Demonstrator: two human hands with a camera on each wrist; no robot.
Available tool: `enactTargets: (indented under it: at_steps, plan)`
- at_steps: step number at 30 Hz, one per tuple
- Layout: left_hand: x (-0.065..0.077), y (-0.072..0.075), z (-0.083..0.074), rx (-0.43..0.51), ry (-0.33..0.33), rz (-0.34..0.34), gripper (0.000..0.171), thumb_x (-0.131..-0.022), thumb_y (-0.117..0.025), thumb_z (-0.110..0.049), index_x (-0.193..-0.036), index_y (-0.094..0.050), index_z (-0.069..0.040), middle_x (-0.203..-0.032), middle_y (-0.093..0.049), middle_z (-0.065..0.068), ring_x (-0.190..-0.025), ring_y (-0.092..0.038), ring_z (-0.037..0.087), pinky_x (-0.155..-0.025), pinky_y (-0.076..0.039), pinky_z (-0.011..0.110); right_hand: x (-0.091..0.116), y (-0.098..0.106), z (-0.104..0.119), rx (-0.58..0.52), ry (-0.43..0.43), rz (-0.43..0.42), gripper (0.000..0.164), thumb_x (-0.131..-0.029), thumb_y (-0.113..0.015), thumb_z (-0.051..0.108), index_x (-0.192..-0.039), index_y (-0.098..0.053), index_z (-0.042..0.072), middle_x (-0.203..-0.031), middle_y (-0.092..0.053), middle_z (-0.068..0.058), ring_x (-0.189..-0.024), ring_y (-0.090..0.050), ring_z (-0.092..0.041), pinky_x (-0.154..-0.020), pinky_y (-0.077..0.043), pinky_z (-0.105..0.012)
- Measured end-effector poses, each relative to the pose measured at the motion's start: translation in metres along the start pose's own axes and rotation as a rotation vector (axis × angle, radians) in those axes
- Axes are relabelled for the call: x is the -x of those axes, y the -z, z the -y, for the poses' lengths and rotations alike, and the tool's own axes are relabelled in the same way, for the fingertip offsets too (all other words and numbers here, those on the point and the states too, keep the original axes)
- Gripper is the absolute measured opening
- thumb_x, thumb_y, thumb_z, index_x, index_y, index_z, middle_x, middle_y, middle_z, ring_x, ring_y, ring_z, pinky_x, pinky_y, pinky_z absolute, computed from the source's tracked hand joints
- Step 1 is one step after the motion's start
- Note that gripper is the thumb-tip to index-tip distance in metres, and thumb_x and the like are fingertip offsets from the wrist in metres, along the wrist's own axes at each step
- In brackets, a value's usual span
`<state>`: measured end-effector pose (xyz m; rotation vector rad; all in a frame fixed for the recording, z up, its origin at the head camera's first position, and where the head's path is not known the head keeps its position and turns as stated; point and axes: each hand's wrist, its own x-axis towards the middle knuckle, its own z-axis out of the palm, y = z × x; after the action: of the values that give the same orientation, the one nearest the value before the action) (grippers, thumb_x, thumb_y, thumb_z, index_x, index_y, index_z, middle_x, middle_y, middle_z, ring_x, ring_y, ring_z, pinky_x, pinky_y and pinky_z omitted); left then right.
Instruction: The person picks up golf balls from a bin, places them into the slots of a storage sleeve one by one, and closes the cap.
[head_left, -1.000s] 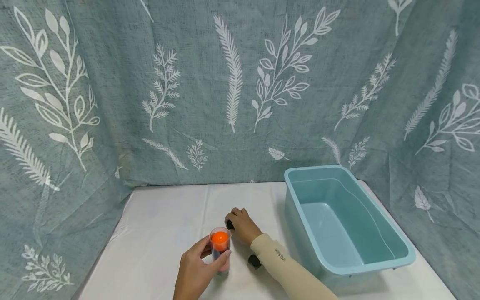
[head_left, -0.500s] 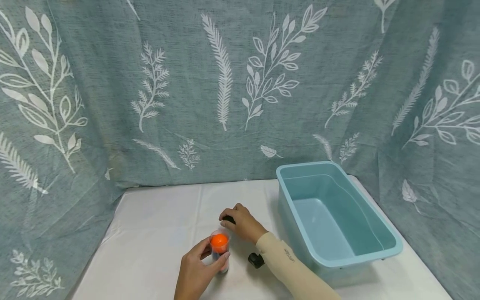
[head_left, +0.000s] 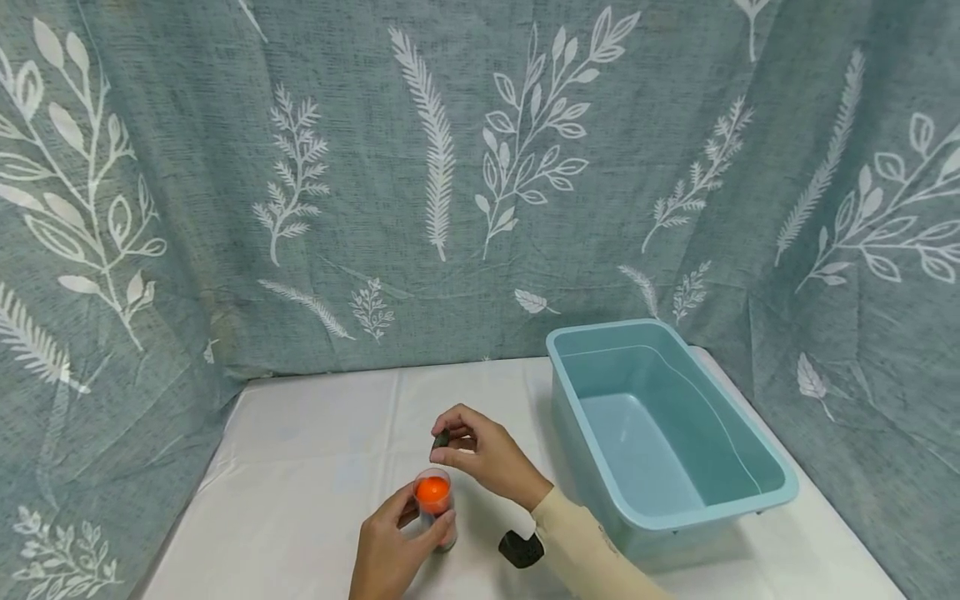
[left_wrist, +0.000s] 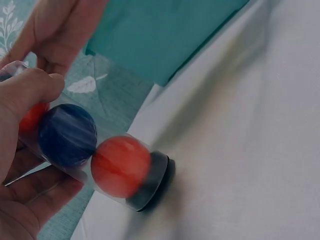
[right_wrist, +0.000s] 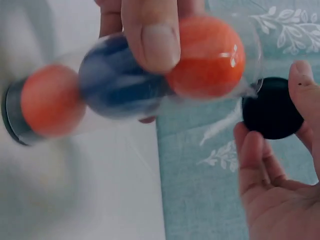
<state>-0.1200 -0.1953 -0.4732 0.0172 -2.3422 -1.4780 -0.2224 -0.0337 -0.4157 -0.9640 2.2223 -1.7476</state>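
My left hand (head_left: 397,542) grips a clear tube (head_left: 432,505) that stands roughly upright over the white table in the head view. An orange ball (right_wrist: 212,56) is at its open mouth, a dark blue ball (left_wrist: 67,135) sits in the middle, and a second orange ball (left_wrist: 121,167) is at the bottom, above a black base cap (left_wrist: 159,182). Just past the tube's mouth, my right hand (head_left: 483,454) pinches a round black lid (right_wrist: 272,107) between thumb and fingers. In the head view the lid looks tilted on edge, apart from the tube.
A light blue plastic tub (head_left: 600,442) stands on the right of the white-covered table (head_left: 322,450). A black object (head_left: 521,550) shows beneath the right sleeve. Green leaf-patterned cloth (head_left: 360,208) hangs behind and at both sides.
My right hand has lifted the black lid and turned it on edge near the tube's mouth. The left hand keeps its hold on the tube. The head view has shifted slightly.
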Motion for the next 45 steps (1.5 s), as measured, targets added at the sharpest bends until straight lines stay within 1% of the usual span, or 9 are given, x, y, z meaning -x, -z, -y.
enactTargets:
  at_steps: [9, 14, 19, 25, 33, 36, 39, 42, 45]
  plan:
    - [0.003, 0.002, 0.002, -0.006, -0.008, 0.002, 0.049, -0.079, -0.088, -0.017, -0.123, -0.070, -0.005, -0.110, -0.073, 0.002, -0.093, -0.071, 0.016, -0.083, -0.059, 0.031, 0.019, -0.016, 0.002, -0.129, 0.039, 0.003, 0.023, -0.090, -0.078, 0.015, -0.105, -0.060, 0.011, -0.122, -0.067, -0.003, -0.110, -0.065, -0.017, -0.100, -0.051, -0.032]
    - [0.004, 0.001, 0.004, 0.031, -0.019, 0.003, 0.043, -0.079, -0.087, -0.010, -0.119, -0.072, -0.009, -0.113, -0.072, -0.003, -0.099, -0.070, 0.015, -0.086, -0.058, 0.028, 0.030, -0.023, -0.001, -0.107, 0.112, 0.025, 0.022, -0.090, -0.078, 0.016, -0.107, -0.064, 0.014, -0.126, -0.066, -0.002, -0.120, -0.061, -0.018, -0.105, -0.048, -0.036]
    - [0.004, 0.000, 0.008, 0.029, -0.072, 0.000, 0.045, -0.078, -0.085, -0.004, -0.120, -0.071, -0.007, -0.117, -0.071, -0.002, -0.101, -0.070, 0.014, -0.087, -0.057, 0.027, 0.036, -0.027, -0.005, -0.069, 0.159, 0.013, 0.025, -0.089, -0.079, 0.019, -0.111, -0.068, 0.018, -0.129, -0.064, 0.002, -0.124, -0.057, -0.017, -0.107, -0.046, -0.036]
    - [0.005, 0.000, 0.010, 0.023, -0.111, -0.016, 0.046, -0.075, -0.085, 0.000, -0.119, -0.071, -0.006, -0.115, -0.072, -0.003, -0.101, -0.069, 0.014, -0.086, -0.058, 0.028, 0.042, -0.033, -0.013, -0.165, 0.175, -0.016, 0.026, -0.090, -0.077, 0.010, -0.114, -0.068, 0.014, -0.132, -0.063, -0.003, -0.128, -0.055, -0.024, -0.109, -0.044, -0.039]
    - [0.008, 0.002, 0.009, -0.008, -0.067, 0.065, 0.049, -0.085, -0.084, -0.016, -0.129, -0.064, -0.005, -0.125, -0.067, 0.002, -0.112, -0.066, 0.022, -0.092, -0.056, 0.035, 0.046, -0.043, -0.022, -0.263, 0.191, -0.050, 0.023, -0.093, -0.072, 0.006, -0.116, -0.067, 0.006, -0.134, -0.060, -0.011, -0.129, -0.054, -0.027, -0.111, -0.042, -0.040]
    - [0.011, 0.003, 0.009, 0.019, -0.100, 0.091, 0.052, -0.092, -0.075, -0.015, -0.138, -0.055, 0.000, -0.135, -0.062, 0.011, -0.119, -0.063, 0.029, -0.096, -0.054, 0.037, 0.048, -0.044, -0.023, -0.253, 0.228, -0.063, 0.021, -0.094, -0.070, 0.003, -0.115, -0.065, 0.002, -0.135, -0.059, -0.015, -0.128, -0.055, -0.029, -0.111, -0.042, -0.041]
    - [0.012, 0.004, 0.008, 0.060, -0.128, 0.076, 0.041, -0.103, -0.056, -0.009, -0.141, -0.049, 0.004, -0.139, -0.059, 0.014, -0.121, -0.061, 0.031, -0.098, -0.053, 0.033, 0.049, -0.045, -0.019, -0.219, 0.262, -0.079, 0.019, -0.094, -0.068, 0.001, -0.113, -0.064, 0.000, -0.135, -0.059, -0.017, -0.128, -0.055, -0.029, -0.109, -0.044, -0.042]
    - [0.010, 0.003, 0.005, 0.117, -0.096, 0.056, 0.035, -0.109, -0.043, -0.013, -0.138, -0.054, 0.002, -0.135, -0.063, 0.009, -0.120, -0.062, 0.025, -0.098, -0.050, 0.024, 0.050, -0.046, -0.012, -0.131, 0.321, -0.115, 0.019, -0.092, -0.070, 0.000, -0.110, -0.066, 0.001, -0.134, -0.060, -0.018, -0.126, -0.057, -0.029, -0.106, -0.048, -0.041]
    - [0.008, 0.002, 0.000, 0.160, -0.017, 0.049, 0.035, -0.111, -0.042, -0.024, -0.134, -0.060, -0.005, -0.127, -0.068, -0.001, -0.116, -0.064, 0.016, -0.097, -0.048, 0.018, 0.050, -0.049, -0.010, 0.014, 0.423, -0.186, 0.026, -0.085, -0.074, -0.003, -0.110, -0.068, 0.003, -0.131, -0.063, -0.018, -0.124, -0.059, -0.030, -0.102, -0.051, -0.038]
